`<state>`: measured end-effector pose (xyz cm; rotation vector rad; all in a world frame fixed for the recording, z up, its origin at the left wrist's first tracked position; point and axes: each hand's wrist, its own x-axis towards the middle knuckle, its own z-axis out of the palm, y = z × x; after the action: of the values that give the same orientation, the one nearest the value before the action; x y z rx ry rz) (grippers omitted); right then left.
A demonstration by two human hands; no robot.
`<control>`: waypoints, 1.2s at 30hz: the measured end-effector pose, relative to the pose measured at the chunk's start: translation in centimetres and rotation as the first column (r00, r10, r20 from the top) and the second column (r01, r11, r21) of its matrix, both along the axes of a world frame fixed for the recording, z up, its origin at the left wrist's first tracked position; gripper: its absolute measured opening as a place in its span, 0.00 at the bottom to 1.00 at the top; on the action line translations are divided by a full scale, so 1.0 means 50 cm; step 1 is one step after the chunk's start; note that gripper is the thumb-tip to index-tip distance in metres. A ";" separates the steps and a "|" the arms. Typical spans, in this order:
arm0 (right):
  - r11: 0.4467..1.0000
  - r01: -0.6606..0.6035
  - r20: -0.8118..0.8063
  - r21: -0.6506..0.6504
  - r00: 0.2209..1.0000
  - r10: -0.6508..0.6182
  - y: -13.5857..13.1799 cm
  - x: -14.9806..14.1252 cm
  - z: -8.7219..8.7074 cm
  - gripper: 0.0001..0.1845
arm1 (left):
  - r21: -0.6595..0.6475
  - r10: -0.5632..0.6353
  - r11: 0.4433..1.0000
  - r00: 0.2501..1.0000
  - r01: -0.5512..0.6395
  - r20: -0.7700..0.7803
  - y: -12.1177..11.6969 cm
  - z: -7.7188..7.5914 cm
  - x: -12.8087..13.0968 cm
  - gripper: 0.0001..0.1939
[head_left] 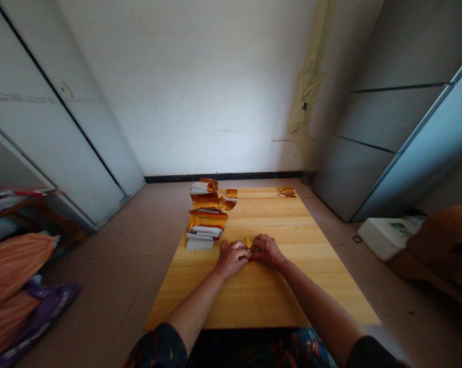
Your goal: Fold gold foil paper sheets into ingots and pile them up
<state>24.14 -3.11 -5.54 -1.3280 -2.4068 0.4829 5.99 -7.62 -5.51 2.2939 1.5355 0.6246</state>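
Between my two hands, low over the wooden table (277, 301), is a small piece of gold foil paper (248, 242), largely covered by the fingers. My left hand (233, 259) is closed on its left side, fingers bent inward. From the right, my right hand (268, 250) pinches the same piece, with its fingertips close to those of the left. Stacks of curled gold foil sheets (208, 220) with white backs lie left of my left hand. A plain white-grey sheet (199, 245) sticks out at their near end.
Farther back are more foil sheets (204, 200) and a loose curled one (227, 203). Several folded gold pieces (288, 191) sit at the far right corner. A grey refrigerator-like cabinet (369, 122) and a white box (384, 235) stand right; orange and purple bags (16, 271) lie left.
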 end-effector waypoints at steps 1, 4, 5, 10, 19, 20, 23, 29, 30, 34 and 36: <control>1.000 0.001 0.003 -0.005 1.000 -0.001 0.003 0.000 -0.001 0.09 | 0.002 0.001 1.000 1.000 -0.001 -0.002 0.000 -0.001 0.000 0.06; 1.000 0.006 0.009 -0.016 1.000 -0.006 0.012 -0.002 -0.006 0.07 | 0.006 -0.002 1.000 1.000 0.002 0.000 0.001 -0.003 -0.002 0.06; 1.000 0.010 0.010 -0.019 1.000 -0.010 0.014 -0.002 -0.007 0.06 | 0.006 -0.005 1.000 1.000 0.005 0.003 0.001 -0.004 -0.002 0.07; 1.000 0.004 -0.018 -0.028 1.000 -0.004 0.021 0.002 -0.010 0.04 | 0.006 -0.012 1.000 1.000 0.012 -0.005 0.002 0.000 -0.004 0.07; 1.000 -0.028 -0.145 -0.010 0.989 0.027 0.018 0.018 -0.025 0.08 | 0.016 -0.018 1.000 1.000 0.018 -0.008 0.000 0.006 -0.003 0.06; 1.000 -0.022 -0.163 -0.005 0.986 0.021 0.019 0.020 -0.026 0.09 | 0.020 -0.020 1.000 1.000 0.020 -0.008 0.000 0.005 -0.003 0.06; 0.999 -0.027 -0.215 0.019 0.976 0.030 0.024 0.026 -0.026 0.10 | 0.025 -0.017 1.000 1.000 0.017 -0.008 0.000 0.005 -0.002 0.06; 0.998 -0.036 -0.236 0.048 0.971 0.046 0.022 0.023 -0.028 0.09 | 0.032 -0.015 0.999 1.000 0.015 -0.005 0.001 0.003 -0.002 0.06; 0.999 -0.029 -0.229 0.046 0.973 0.039 0.020 0.021 -0.028 0.08 | 0.035 -0.015 0.999 1.000 0.015 -0.004 0.001 0.002 -0.002 0.06; 0.998 -0.006 -0.211 0.058 0.977 0.018 0.013 0.019 -0.029 0.09 | 0.042 -0.019 0.999 1.000 0.019 -0.006 0.003 -0.003 -0.005 0.06; 0.998 -0.006 -0.226 0.065 0.974 0.021 0.014 0.024 -0.027 0.10 | 0.051 -0.028 0.998 1.000 0.029 -0.012 0.001 -0.003 -0.006 0.06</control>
<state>25.34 -2.41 -6.88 -1.1628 -2.2264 0.5254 5.68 -7.58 -5.68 2.3562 1.5058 0.6518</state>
